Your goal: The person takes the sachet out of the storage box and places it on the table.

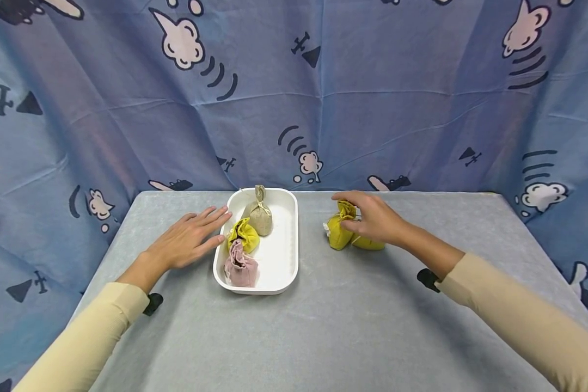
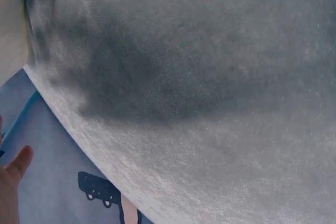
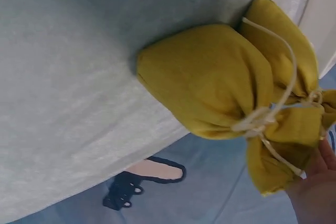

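Two yellow drawstring pouches sit side by side right of the tray. My right hand (image 1: 377, 218) is over them, its thumb in front of the gathered top of the left pouch (image 1: 340, 233) and its forefinger behind, spread apart. The right pouch (image 3: 210, 77) lies partly under the hand. My left hand (image 1: 188, 239) lies flat with spread fingers, fingertips right at the left rim of a white tray (image 1: 279, 261). Inside the tray stand a beige pouch (image 1: 261, 219), a yellow pouch (image 1: 246, 235) and a pink pouch (image 1: 242, 270).
A grey cloth-covered table (image 1: 313, 332) lies under everything. Behind it hangs a blue patterned curtain (image 1: 255, 120), close to the table's back edge. Dark wrist-camera pieces (image 1: 428, 280) sit below the sleeves.
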A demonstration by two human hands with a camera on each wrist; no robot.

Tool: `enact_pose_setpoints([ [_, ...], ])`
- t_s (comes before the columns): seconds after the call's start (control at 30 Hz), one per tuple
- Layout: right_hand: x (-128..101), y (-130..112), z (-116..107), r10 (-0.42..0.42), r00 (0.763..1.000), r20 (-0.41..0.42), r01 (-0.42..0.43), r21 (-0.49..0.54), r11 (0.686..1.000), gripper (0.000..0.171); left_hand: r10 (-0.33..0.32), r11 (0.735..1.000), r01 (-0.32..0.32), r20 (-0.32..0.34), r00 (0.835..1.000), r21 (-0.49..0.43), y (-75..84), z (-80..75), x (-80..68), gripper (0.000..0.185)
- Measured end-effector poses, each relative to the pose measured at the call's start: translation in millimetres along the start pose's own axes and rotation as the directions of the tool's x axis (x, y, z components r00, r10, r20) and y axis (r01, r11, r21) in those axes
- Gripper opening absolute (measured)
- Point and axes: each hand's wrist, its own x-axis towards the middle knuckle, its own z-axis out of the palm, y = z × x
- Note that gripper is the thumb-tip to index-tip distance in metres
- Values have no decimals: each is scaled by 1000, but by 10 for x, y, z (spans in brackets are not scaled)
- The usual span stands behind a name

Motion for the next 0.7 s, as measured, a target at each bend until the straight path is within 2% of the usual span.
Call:
enact_pose_setpoints([
  [0.27,147,-256,-31,-61,997,-44,61,11,998,57,-6,1000,6,1,1000,-1,3,11,9,60],
  [0.47,261,-517,75,-126,991,-36,129,84,988,55,-14,1000,14,4,1000,2,4,10,0,60],
  [0.7,368,-785,240,-207,978,-33,209,125,970,55,-5,1000,5,1,1000,8,9,0,7,60],
])
